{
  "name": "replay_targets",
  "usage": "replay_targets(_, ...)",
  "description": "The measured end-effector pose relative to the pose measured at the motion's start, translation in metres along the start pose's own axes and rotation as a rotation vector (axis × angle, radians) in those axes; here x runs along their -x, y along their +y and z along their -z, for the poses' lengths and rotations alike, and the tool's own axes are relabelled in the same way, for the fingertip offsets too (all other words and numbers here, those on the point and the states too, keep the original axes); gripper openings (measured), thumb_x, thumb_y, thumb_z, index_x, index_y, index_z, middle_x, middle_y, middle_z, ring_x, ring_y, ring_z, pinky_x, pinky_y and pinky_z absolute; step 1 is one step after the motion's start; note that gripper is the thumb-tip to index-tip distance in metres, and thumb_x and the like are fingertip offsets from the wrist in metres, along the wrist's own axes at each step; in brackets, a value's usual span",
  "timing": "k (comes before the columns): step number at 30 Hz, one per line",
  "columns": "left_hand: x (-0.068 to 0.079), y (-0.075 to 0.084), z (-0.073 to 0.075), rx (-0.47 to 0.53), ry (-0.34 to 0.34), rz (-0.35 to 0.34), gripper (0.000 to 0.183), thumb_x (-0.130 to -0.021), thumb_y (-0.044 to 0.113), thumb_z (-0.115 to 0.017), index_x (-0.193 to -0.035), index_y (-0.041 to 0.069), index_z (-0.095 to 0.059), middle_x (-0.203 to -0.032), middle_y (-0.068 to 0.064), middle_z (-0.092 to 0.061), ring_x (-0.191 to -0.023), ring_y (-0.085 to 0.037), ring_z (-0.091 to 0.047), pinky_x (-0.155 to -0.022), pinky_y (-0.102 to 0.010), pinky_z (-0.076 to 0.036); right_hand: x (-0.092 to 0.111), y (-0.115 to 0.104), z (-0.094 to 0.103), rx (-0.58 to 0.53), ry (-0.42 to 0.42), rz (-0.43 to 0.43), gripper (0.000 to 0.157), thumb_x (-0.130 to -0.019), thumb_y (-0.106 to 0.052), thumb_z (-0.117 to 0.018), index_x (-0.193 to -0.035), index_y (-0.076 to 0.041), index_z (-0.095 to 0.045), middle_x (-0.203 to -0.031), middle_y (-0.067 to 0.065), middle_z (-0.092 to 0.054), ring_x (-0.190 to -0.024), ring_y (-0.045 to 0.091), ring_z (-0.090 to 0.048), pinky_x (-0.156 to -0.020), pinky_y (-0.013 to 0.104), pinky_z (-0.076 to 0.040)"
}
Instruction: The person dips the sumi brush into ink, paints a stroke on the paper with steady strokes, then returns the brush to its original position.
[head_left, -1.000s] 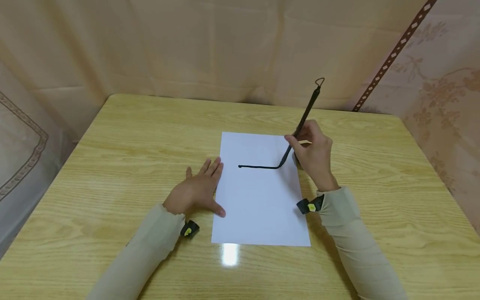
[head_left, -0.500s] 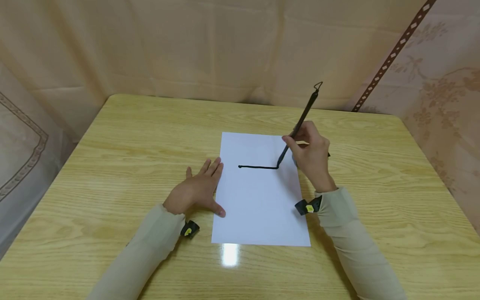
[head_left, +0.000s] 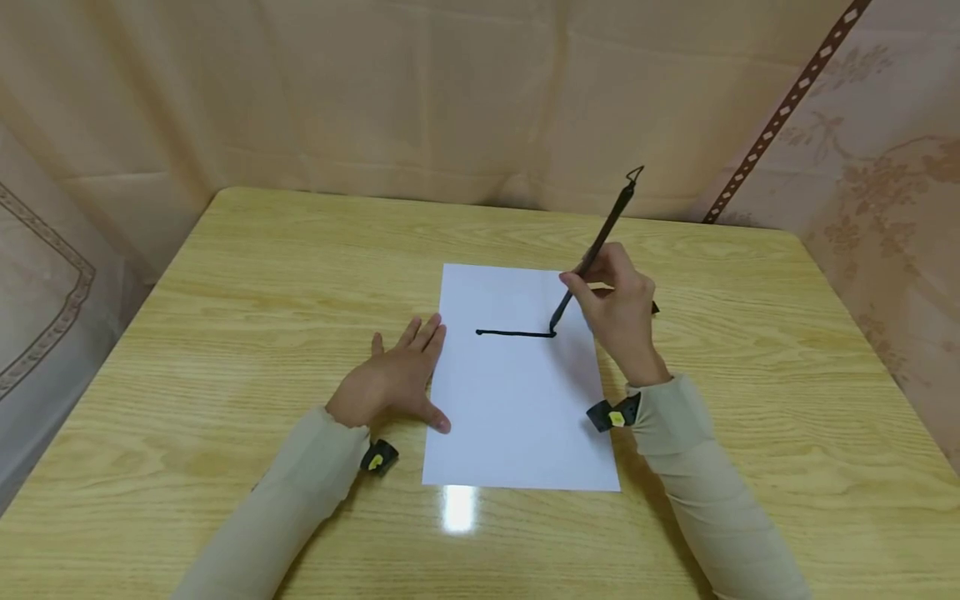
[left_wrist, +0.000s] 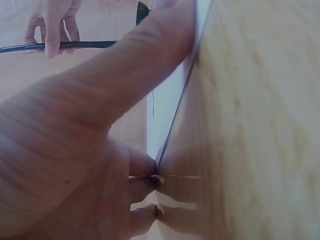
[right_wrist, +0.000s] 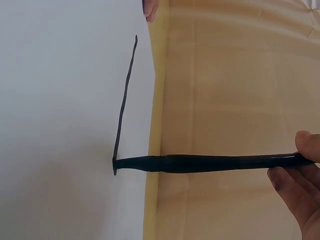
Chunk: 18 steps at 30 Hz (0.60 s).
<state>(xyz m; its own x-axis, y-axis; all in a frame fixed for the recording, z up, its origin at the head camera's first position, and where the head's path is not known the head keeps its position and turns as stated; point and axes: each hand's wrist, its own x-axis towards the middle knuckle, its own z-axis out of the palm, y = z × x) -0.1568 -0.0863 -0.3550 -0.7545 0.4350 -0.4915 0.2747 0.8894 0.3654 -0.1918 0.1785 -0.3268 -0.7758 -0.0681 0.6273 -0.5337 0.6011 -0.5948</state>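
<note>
In the head view, my right hand [head_left: 621, 312] pinches the dark handle of a calligraphy brush [head_left: 603, 232]. The brush leans up to the right, with a thin loop at its top end. Its tip touches the right end of a black stroke [head_left: 513, 333] on a sheet of white paper [head_left: 517, 417]. The right wrist view shows the bristles [right_wrist: 132, 163] meeting that stroke near its end. My left hand [head_left: 397, 379] lies with spread fingers at the paper's left side, its thumb on the sheet. Close up in the left wrist view, the thumb [left_wrist: 135, 55] crosses the paper's edge.
The paper lies on a wood-grain table [head_left: 300, 275]. Beige cloth [head_left: 337, 100] hangs behind the table, and patterned cloth [head_left: 900, 183] is at the right. A small dark thing [head_left: 656, 307] shows partly behind my right hand.
My right hand has shifted slightly left with the brush. The brush tip has moved a little back along the stroke's right end. My left hand stays in place.
</note>
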Motion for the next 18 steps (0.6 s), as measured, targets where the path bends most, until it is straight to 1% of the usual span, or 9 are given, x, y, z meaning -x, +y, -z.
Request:
replay_targets(12, -0.001, 0.0003, 0.0001, -0.004, 0.0, -0.002, 0.134, -0.065, 0.053, -0.082, -0.152, 0.006, 0.007, -0.159, -0.006, 0.019, -0.146, -0.03, 0.016, -0.106, -0.073, 0.001, 0.0004, -0.0023, -0.0001, 0.0, -0.003, 0.004, 0.027, -0.081, -0.006, -0.074, -0.095, 0.005, -0.054, -0.084, 0.017, -0.069, -0.075, 0.025, -0.069, -0.061, 0.002, -0.045)
replay_targets(18, 0.0003, 0.0007, -0.0004, -0.003, 0.003, -0.003, 0.133, -0.065, 0.052, -0.082, -0.152, 0.005, 0.005, -0.159, -0.008, 0.017, -0.147, -0.031, 0.014, -0.105, -0.074, 0.0, 0.0009, -0.0037, 0.0008, 0.013, 0.01, 0.006, 0.028, -0.08, -0.006, -0.075, -0.096, 0.005, -0.054, -0.083, 0.017, -0.069, -0.073, 0.025, -0.069, -0.06, 0.002, -0.044)
